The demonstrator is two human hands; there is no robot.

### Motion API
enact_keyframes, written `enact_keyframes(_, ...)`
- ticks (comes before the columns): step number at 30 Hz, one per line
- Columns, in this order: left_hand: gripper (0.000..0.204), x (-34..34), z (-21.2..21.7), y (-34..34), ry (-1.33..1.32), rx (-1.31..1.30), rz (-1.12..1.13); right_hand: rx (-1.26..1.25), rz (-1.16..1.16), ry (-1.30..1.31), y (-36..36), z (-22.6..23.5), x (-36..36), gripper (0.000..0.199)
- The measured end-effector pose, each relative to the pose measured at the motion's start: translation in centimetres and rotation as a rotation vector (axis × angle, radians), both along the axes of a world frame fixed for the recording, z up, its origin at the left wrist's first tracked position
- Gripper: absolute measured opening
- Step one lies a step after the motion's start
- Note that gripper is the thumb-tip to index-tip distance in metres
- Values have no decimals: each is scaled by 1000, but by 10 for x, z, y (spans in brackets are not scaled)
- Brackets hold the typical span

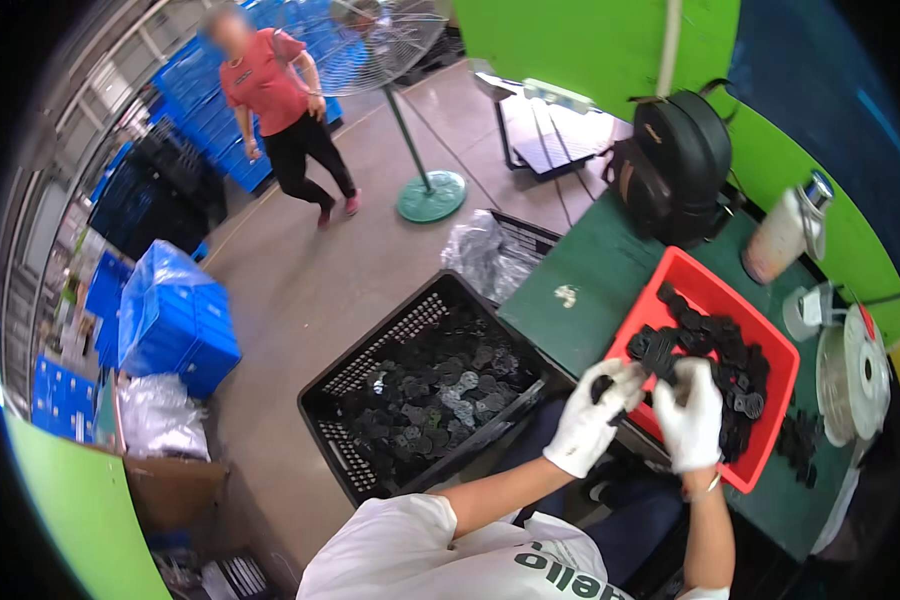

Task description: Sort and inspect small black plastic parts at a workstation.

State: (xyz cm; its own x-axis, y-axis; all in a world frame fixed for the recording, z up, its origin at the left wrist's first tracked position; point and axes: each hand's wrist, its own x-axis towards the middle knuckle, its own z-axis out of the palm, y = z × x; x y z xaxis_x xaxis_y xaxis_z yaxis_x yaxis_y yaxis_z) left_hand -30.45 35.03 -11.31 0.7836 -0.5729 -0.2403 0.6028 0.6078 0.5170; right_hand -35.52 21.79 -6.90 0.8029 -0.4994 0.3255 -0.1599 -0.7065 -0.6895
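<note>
Both my hands wear white gloves and meet above the near edge of a red tray point(788, 372). My left hand point(588, 420) is closed around small black plastic parts point(602, 388), one of them ring-like. To its right, my right hand point(690, 418) has its fingers bent in against a ribbed stack of black plastic parts point(656, 350); the fingertips are partly hidden. More black parts point(735, 350) lie heaped in the tray. On my left, a black crate point(320, 420) with perforated walls holds many flat, rounded black parts.
A green table point(570, 300) carries a black backpack point(675, 165), a bottle point(788, 230), a spool point(855, 375) and loose black parts point(798, 445). A floor fan point(432, 195) stands ahead. Farther left, a person point(280, 100) is upright near blue crates point(185, 320).
</note>
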Motion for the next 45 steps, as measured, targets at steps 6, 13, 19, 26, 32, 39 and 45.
enact_keyframes(6, 28, 6, -8, 30, -312, 43, 103, -79, 486, 75, 46, -6, -17, 37)
enact_keyframes(13, 28, -11, 14, 27, -629, 171, -122, 525, 356, 177, 59, -8, -40, 40)
enact_keyframes(19, 56, 23, 31, 2, -880, 302, -477, 1053, -13, -15, 27, -38, -149, 24)
enact_keyframes(26, 46, 94, 17, -72, -2201, 1240, -606, 834, -1099, 86, -42, -171, -356, 41)
enact_keyframes(32, 54, 72, -3, -125, -1938, 1253, -747, 220, -1205, 774, -47, -204, -419, 46)
enact_keyframes(39, 34, 82, -19, -136, -1925, 1092, -631, -70, -783, 87, -43, -114, -289, 24)
enact_keyframes(45, 28, -23, 44, -91, -1735, 646, -499, 1033, -166, -723, 19, -43, -154, 48)
